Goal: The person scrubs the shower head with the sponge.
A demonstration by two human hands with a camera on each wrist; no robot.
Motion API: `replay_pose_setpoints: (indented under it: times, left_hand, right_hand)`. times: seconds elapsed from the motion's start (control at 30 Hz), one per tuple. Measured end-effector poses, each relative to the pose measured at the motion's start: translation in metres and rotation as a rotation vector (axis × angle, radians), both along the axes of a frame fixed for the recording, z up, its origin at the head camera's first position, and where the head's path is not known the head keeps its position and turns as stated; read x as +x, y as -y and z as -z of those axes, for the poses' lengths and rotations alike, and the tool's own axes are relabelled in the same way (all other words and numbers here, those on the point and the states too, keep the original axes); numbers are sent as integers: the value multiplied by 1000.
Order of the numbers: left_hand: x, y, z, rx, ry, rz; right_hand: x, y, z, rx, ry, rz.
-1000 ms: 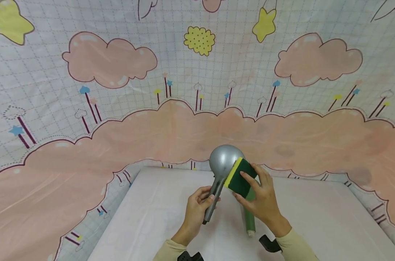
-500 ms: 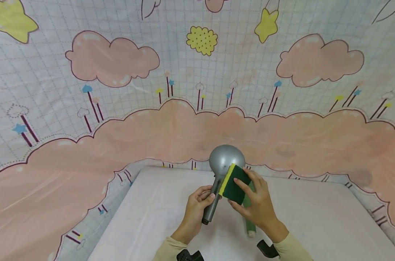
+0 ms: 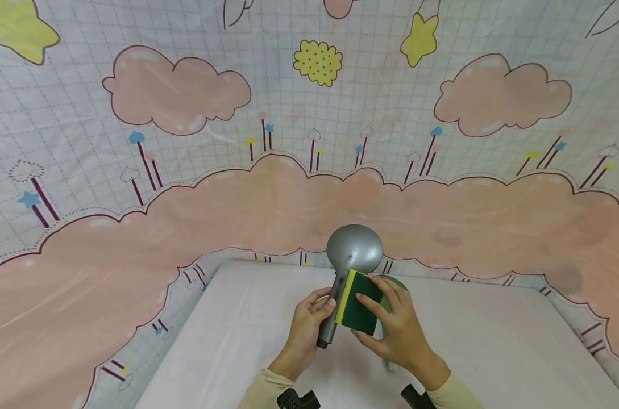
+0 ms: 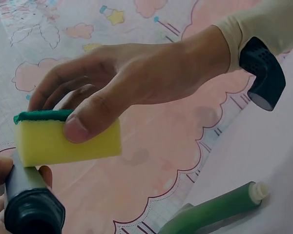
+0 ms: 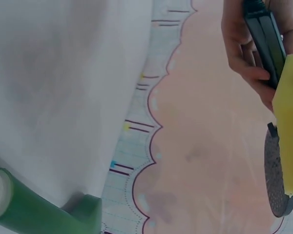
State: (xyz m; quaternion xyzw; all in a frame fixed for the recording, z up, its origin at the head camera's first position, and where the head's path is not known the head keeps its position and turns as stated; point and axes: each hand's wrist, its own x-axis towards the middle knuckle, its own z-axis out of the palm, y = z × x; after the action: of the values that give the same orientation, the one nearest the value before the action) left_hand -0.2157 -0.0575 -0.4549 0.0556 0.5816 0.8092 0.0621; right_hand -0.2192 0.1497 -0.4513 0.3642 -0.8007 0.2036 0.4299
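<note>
My left hand point(image 3: 304, 329) grips the handle of a silver-grey shower head point(image 3: 355, 247), its round end up and away from me. My right hand point(image 3: 403, 335) pinches a sponge point(image 3: 361, 307) between thumb and fingers. The sponge's yellow face lies along the shower head's handle, just above my left fingers; its dark green scouring side faces right. In the left wrist view, the yellow layer point(image 4: 73, 144) overlaps the handle point(image 4: 27, 181) near its black threaded end. The right wrist view shows the grey nozzle face point(image 5: 274, 170) edge-on, partly behind the sponge.
A green shower head point(image 4: 215, 209) with a pale end lies on the white table point(image 3: 227, 341), partly behind my right hand in the head view. Behind the table hangs a pink-and-white patterned cloth point(image 3: 268, 210). A black device sits on each wrist.
My right hand has moved the sponge down and left, from the shower head's round end along the handle. My left hand stays nearly in place; the round end has tilted slightly.
</note>
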Motion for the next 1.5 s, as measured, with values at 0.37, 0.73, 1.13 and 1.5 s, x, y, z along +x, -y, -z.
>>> replay_pose_setpoints:
  times: [0.37, 0.73, 1.13, 1.5]
  left_hand:
    - [0, -1, 0, 43, 19, -1]
    - [0, -3, 1, 54, -19, 33]
    - [0, -10, 2, -68, -118, -25]
    - [2, -12, 5, -166, -125, -42]
  right_hand:
    - [8, 3, 12, 21, 55, -26]
    - [13, 7, 15, 33, 14, -76]
    - [3, -2, 9, 37, 2, -21]
    - [-1, -6, 5, 32, -13, 23]
